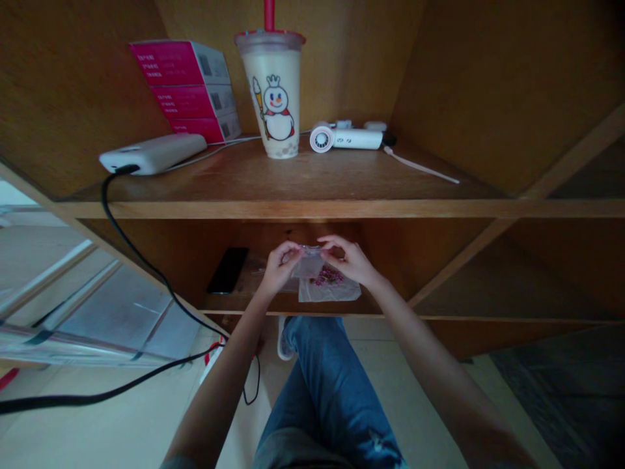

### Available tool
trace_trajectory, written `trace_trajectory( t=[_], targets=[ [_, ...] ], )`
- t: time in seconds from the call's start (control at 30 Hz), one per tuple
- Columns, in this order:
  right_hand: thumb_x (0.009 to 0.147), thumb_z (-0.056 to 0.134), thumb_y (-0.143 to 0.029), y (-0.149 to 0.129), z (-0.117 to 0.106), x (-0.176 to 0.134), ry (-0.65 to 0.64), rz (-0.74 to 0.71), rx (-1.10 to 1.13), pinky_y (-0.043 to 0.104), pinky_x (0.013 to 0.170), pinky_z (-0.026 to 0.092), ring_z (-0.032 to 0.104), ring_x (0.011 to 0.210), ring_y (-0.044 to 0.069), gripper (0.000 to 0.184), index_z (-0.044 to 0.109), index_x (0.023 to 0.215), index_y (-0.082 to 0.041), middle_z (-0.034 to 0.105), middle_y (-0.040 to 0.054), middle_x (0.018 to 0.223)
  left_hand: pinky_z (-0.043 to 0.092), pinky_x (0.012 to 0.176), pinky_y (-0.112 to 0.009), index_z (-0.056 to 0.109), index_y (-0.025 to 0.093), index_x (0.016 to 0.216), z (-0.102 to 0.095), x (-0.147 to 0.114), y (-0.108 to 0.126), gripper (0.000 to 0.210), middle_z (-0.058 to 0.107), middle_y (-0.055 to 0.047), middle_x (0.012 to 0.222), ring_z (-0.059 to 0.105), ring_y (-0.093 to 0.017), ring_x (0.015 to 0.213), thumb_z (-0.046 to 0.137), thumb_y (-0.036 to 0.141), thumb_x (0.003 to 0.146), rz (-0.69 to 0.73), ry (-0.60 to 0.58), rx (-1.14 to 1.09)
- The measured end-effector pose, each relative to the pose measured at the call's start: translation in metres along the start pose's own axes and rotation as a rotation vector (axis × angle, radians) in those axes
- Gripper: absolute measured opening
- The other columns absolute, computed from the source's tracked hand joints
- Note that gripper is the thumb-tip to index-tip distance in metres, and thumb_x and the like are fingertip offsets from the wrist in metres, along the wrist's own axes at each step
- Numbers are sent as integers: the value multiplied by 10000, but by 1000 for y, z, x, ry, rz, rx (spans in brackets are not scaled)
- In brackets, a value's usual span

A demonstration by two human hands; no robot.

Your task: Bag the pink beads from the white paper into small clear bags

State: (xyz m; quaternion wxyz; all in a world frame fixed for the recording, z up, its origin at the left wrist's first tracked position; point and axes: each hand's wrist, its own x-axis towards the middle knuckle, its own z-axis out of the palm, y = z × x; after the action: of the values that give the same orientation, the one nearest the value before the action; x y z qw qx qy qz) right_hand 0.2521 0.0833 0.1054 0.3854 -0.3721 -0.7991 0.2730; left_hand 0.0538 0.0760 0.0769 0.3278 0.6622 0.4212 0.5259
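My left hand and my right hand both pinch the top edge of a small clear plastic bag, holding it just above the lower wooden shelf. Under the bag lies a piece of clear plastic with small pink beads on it. My right hand rests partly over those beads. A black phone lies on the same shelf, to the left of my left hand.
On the upper shelf stand a drink cup with a snowman print, stacked pink boxes, a white power bank with a black cable, and a small white fan. My jeans-clad leg is below.
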Motion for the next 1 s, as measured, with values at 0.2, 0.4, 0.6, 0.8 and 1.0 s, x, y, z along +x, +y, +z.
trace_trajectory(
  t=[0.2, 0.4, 0.6, 0.8, 1.0],
  targets=[
    [818, 515, -265, -2, 12, -20, 3, 8, 24, 242, 701, 448, 588, 728, 124, 203, 579, 1008, -230, 638, -2, 790, 468, 727, -263, 637, 167, 824, 9, -22, 2, 207, 660, -36, 819, 599, -149, 764, 579, 356, 763, -5, -142, 78],
    [814, 523, -272, -10, 33, -63, -8, 76, 109, 229, 667, 444, 573, 703, 120, 158, 564, 956, -217, 615, 1, 766, 462, 638, -232, 651, 166, 757, 11, -66, 5, 219, 657, -21, 735, 587, -137, 681, 551, 360, 782, -121, -221, 69],
    [820, 521, -265, -7, 57, -107, -121, 171, 255, 251, 716, 458, 582, 759, 130, 287, 511, 1106, -235, 612, -2, 802, 464, 657, -245, 655, 180, 739, 17, -117, 5, 206, 654, -18, 727, 591, -146, 691, 557, 357, 774, -254, -225, 52],
    [830, 499, -266, -12, 83, -138, -73, 182, 196, 301, 752, 456, 574, 779, 164, 243, 548, 1066, -244, 596, 21, 796, 467, 687, -257, 663, 199, 775, 24, -150, -2, 179, 669, -23, 762, 602, -156, 717, 552, 339, 783, -313, -244, 12],
    [832, 502, -263, -17, 101, -162, -73, 245, 111, 311, 774, 444, 563, 800, 170, 197, 586, 1005, -223, 597, 32, 803, 436, 618, -225, 662, 168, 717, 26, -178, -5, 257, 664, -38, 701, 585, -146, 659, 534, 380, 786, -403, -221, 152]
  ],
)
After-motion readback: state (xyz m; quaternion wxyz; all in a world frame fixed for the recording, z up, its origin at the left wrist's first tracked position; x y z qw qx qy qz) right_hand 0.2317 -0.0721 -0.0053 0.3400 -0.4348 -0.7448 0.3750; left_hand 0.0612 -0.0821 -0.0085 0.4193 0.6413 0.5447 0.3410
